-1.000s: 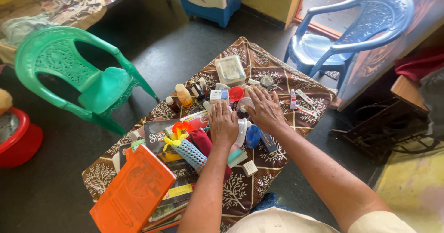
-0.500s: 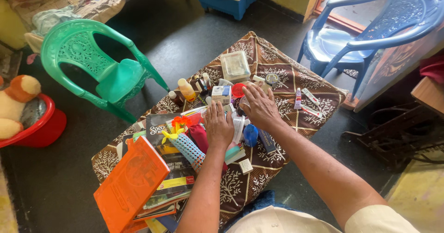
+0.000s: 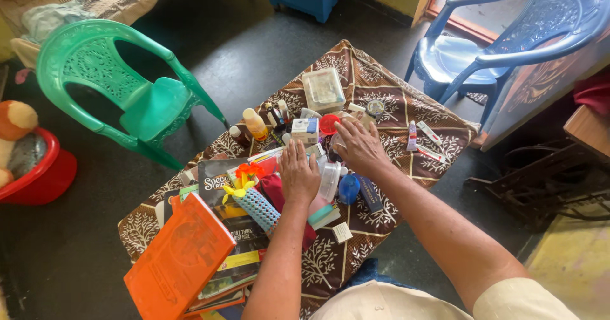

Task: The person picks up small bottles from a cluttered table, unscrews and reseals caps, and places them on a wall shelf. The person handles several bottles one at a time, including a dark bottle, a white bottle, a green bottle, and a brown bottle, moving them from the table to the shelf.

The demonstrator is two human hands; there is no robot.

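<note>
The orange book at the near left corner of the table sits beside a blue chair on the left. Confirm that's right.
One thing is off: in the head view the chair on the left is green, not blue. The blue chair stands at the far right. The orange book does lie at the table's near left corner.

Both bare forearms extend forward from the lower edge of the head view, converging slightly. Left hand (image 3: 299,175): palm down, fingers together and extended flat. Right hand (image 3: 359,146): palm down, fingers spread and slightly curled. The hands lie side by side, near each other, not touching.
</note>
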